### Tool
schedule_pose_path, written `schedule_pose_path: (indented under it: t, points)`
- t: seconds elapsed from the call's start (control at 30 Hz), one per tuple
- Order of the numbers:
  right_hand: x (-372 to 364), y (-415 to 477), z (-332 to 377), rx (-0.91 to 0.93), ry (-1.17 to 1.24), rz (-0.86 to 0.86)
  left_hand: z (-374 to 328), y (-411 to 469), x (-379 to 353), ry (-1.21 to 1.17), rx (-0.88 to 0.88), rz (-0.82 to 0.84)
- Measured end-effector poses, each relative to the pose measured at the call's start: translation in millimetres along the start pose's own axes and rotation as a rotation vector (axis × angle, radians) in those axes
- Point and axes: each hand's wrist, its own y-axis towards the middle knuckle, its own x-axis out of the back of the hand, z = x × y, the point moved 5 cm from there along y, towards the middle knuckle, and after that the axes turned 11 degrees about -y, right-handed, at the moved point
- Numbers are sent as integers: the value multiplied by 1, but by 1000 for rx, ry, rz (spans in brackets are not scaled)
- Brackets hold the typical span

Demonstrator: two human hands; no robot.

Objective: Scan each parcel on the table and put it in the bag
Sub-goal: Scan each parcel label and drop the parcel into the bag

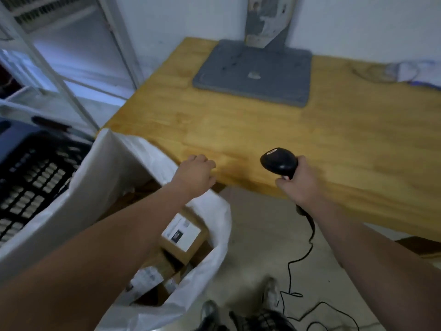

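My right hand (pixel 299 181) grips a black handheld scanner (pixel 279 162) by its handle, just above the front edge of the wooden table (pixel 262 134). The scanner's cable (pixel 310 237) trails down to the floor. My left hand (pixel 196 174) hovers above the far rim of the white bag (pixel 214 235), at the table's front left corner, its fingers loosely curled and holding nothing. Inside the bag lie several brown cardboard parcels; the top parcel (pixel 183 237) shows a white label. No parcel is visible on the table.
A grey monitor stand base (pixel 253 72) sits at the back of the table. Pale cables (pixel 401 72) lie at the back right. A black slatted crate (pixel 31 177) stands left of the bag. Shoes (pixel 269 292) show on the concrete floor below.
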Motion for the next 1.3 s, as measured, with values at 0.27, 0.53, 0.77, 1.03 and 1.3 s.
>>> schedule_pose_path:
  t: [0.27, 0.53, 0.77, 1.03, 1.3]
  points:
    - [139, 60, -86, -118, 18, -209, -159, 113, 20, -46, -228, -45]
    - [200, 163, -178, -338, 583, -117, -255, 234, -3, -134, -211, 11]
    - [204, 246, -206, -419, 295, -1, -267, 303, -14, -183, -97, 21]
    - [193, 352, -176, -324, 201, -132, -249, 375, -16, -218, -41, 69]
    - [132, 366, -199, -431, -152, -54, -220, 407, -28, -210, -36, 120]
